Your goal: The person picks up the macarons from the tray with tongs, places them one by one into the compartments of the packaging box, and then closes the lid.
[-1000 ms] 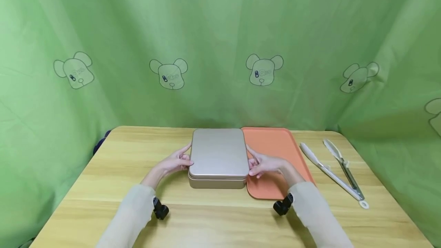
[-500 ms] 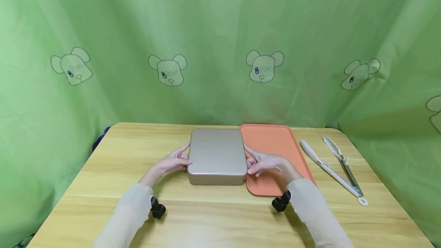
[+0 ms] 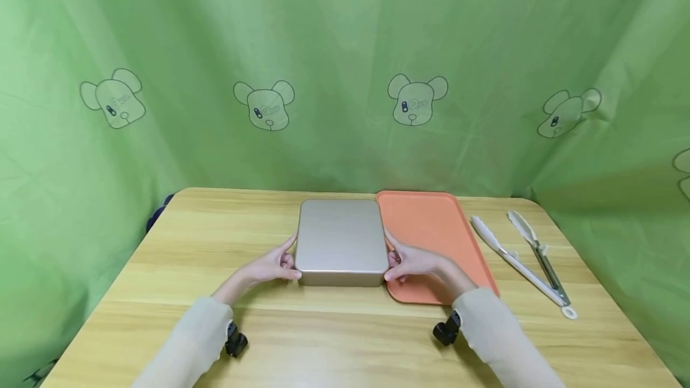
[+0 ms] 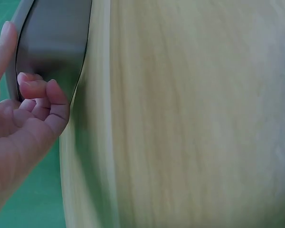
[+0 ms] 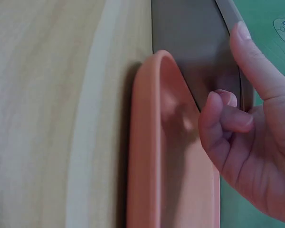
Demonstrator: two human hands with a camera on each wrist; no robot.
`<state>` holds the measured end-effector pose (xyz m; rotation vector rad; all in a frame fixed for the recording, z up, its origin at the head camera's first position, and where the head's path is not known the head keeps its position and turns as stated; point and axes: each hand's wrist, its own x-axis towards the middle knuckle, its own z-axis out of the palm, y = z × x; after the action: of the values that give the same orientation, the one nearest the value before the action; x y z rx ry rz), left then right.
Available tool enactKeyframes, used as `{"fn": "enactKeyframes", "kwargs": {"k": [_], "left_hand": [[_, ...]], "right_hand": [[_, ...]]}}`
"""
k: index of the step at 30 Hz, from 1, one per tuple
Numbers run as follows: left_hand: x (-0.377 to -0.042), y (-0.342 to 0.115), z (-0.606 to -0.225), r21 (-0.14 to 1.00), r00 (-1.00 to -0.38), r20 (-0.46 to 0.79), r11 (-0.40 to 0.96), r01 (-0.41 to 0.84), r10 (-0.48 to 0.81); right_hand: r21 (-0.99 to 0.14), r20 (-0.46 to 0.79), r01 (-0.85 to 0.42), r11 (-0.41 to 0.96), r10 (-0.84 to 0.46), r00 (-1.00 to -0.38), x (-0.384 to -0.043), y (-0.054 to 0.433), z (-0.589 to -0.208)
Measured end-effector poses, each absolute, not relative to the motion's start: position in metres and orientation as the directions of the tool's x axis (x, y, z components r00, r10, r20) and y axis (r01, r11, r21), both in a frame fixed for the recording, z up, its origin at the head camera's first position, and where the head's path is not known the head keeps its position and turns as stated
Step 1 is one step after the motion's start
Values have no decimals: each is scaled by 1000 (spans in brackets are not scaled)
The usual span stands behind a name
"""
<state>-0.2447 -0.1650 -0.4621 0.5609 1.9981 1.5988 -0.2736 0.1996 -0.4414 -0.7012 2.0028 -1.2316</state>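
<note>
A lidded metal tin (image 3: 342,235), flat and champagne-grey, sits on the wooden table (image 3: 334,340) between both hands. My left hand (image 3: 269,265) grips its left side, thumb at the near left corner and index finger stretched along the side. My right hand (image 3: 415,261) mirrors this on the right side, over the orange tray (image 3: 426,214). In the left wrist view the thumb (image 4: 4,52) lies along the lid's rim, with the other fingers curled by the tin's wall (image 4: 57,28). The right wrist view shows the right thumb (image 5: 249,52) likewise at the rim. The tin's inside is hidden.
The orange tray lies right beside the tin, its near corner reaching under the right hand. Further right lie spread tongs (image 3: 530,262) with pale tips. A green curtain (image 3: 334,64) with bear-head prints hangs behind the table and along its sides.
The lid, with a visible seam at the tin's front edge earlier, now sits down evenly over it. Both thumbs have slid lower toward the near corners, and the head view has shifted slightly.
</note>
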Motion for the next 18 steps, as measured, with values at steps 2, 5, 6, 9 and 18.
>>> {"fn": "enactKeyframes", "kwargs": {"k": [2, 5, 6, 9, 18], "left_hand": [[-245, -166, -460, 975, -785, -130, 221, 10, 606], [-246, -166, -457, 976, -788, -115, 215, 23, 605], [-247, -166, -456, 977, -789, -108, 212, 29, 605], [-249, -166, -455, 977, -788, -97, 211, 42, 608], [-253, -166, -460, 973, -772, -115, 227, 39, 626]], "right_hand": [[-908, -251, -108, 404, -733, -632, -274, 198, -441], [-909, -244, -109, 403, -724, -645, -274, 198, -439], [-906, -243, -112, 407, -719, -652, -275, 198, -439], [-901, -251, -105, 420, -706, -662, -276, 199, -438], [-912, -247, -108, 396, -740, -626, -283, 202, -443]]}}
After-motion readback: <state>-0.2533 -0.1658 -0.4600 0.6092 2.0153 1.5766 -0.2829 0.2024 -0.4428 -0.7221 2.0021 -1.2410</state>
